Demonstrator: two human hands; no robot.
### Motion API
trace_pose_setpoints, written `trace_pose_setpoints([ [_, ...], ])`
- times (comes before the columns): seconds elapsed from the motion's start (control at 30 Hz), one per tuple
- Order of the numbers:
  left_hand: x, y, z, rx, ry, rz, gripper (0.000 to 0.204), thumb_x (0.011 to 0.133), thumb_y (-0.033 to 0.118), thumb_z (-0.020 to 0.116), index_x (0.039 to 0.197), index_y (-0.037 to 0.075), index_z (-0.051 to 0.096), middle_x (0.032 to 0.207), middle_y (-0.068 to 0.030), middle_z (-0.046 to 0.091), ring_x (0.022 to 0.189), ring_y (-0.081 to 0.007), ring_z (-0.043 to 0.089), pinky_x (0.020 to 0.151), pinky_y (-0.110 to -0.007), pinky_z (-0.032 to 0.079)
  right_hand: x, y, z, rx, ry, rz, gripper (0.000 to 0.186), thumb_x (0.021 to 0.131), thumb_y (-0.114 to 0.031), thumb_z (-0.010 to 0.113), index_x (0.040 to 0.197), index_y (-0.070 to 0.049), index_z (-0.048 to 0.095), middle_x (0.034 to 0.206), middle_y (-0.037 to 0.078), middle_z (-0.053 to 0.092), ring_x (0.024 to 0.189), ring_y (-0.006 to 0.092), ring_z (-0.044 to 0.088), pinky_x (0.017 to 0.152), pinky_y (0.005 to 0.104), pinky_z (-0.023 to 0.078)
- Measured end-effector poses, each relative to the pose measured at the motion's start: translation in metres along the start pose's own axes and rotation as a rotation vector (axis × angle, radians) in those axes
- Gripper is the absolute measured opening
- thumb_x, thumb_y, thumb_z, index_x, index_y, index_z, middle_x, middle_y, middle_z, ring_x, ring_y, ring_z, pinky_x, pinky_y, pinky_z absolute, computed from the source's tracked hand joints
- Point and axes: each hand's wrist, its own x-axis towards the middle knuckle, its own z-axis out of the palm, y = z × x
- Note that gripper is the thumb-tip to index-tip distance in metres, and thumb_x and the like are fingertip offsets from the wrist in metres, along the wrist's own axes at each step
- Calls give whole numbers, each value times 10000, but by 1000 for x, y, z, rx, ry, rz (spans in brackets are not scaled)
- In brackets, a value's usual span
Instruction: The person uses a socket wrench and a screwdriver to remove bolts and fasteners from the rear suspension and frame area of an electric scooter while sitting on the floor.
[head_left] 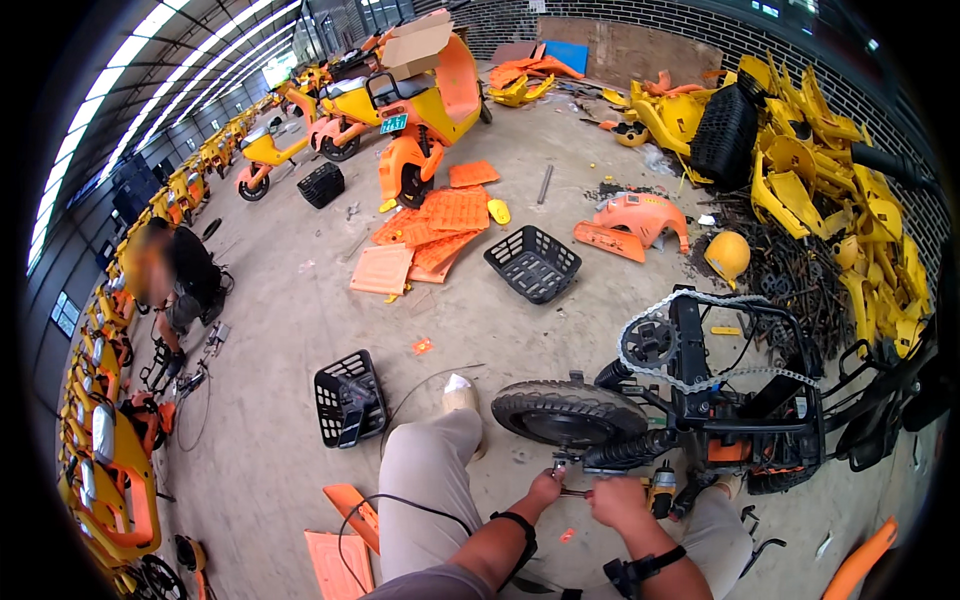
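A stripped black scooter frame (690,345) lies on its side in front of me, its rear wheel (560,412) toward my legs and a loose chain (640,365) draped over it. My left hand (546,488) is closed at the shock absorber's end beside the wheel. What its fingers pinch there is too small to name. My right hand (617,501) is closed on a thin metal hand tool (576,492) that reaches across to the left hand. Close by the right hand is a yellow and black power drill (662,488).
A black basket holding tools (350,400) stands left of my knee, and another black basket (532,264) lies ahead. Orange panels (435,225) are scattered beyond. Yellow covers (790,170) are heaped at right. Another person (185,275) crouches at left beside rows of scooters.
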Motion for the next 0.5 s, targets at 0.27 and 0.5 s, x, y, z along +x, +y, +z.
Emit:
trace_pose_setpoints([
  [0.27,-15,14,-7,-122,-18,-42,431,906,424,509,908,1,587,729,-120,629,656,-223,615,634,-349,478,12,16,30,64,35,-29,272,759,-331,645,890,-93,651,847,123,669,829,293,647,716,416,495],
  [0.5,-19,23,-2,124,104,39,451,878,464,527,881,17,590,732,-142,630,695,-288,622,658,-391,471,13,58,54,79,-114,74,316,767,-378,651,997,-162,653,980,65,664,932,277,626,797,395,486],
])
